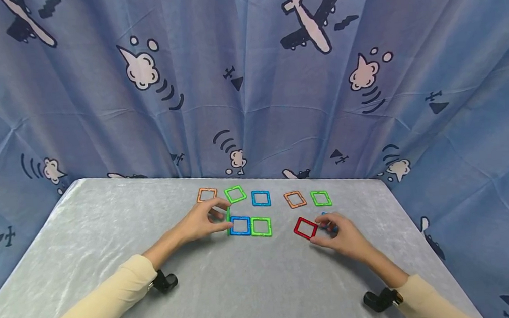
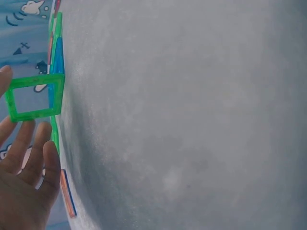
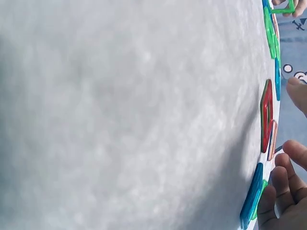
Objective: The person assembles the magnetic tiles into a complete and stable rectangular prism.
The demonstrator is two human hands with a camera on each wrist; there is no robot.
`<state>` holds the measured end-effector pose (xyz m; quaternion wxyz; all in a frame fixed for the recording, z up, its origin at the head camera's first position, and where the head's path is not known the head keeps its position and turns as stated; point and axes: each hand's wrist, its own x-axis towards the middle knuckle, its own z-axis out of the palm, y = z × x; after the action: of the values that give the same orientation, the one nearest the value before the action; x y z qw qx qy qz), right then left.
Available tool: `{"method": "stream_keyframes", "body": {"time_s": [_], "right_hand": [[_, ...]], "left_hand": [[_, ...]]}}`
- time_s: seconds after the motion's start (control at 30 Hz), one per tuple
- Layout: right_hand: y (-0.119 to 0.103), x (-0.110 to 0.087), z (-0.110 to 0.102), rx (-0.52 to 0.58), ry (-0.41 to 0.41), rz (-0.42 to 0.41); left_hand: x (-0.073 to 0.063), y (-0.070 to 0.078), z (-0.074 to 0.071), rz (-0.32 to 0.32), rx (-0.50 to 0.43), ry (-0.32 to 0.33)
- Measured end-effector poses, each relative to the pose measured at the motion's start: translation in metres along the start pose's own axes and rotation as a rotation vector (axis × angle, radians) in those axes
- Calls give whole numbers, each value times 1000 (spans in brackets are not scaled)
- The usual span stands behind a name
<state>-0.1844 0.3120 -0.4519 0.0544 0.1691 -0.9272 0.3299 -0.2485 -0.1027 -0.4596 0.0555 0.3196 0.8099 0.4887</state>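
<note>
My left hand (image 1: pixel 198 221) pinches a green square frame tile (image 2: pixel 58 96) between thumb and fingers. That tile stands upright on edge along the left side of a flat blue square tile (image 1: pixel 242 234). A second green tile (image 1: pixel 262 235) lies flat against the blue one's right side. Over on the right, my right hand (image 1: pixel 343 234) is held above the table with its fingers apart, nothing between them. A red tile (image 3: pixel 266 115) lies just left of this hand. Its fingers partly hide another blue tile (image 3: pixel 252 196) in the head view.
Behind the hands lies a loose row of flat square tiles: an orange one (image 1: pixel 206 188), a green one (image 1: pixel 242 198), a blue one (image 1: pixel 261 205), another orange one (image 1: pixel 296 206) and another green one (image 1: pixel 322 204). A patterned blue curtain (image 1: pixel 211 82) hangs beyond the table's far edge.
</note>
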Motion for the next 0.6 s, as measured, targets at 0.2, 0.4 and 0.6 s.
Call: {"method": "stream_keyframes", "body": {"time_s": [0.2, 0.4, 0.6], "right_hand": [[6, 4, -1, -50, -26, -4], [11, 8, -1, -80, -53, 9], [12, 12, 0, -67, -61, -15]], "left_hand": [[-1, 0, -1, -9, -8, -5], [-1, 1, -1, -5, -9, -4], [0, -1, 0, -4, 0, -1]]}}
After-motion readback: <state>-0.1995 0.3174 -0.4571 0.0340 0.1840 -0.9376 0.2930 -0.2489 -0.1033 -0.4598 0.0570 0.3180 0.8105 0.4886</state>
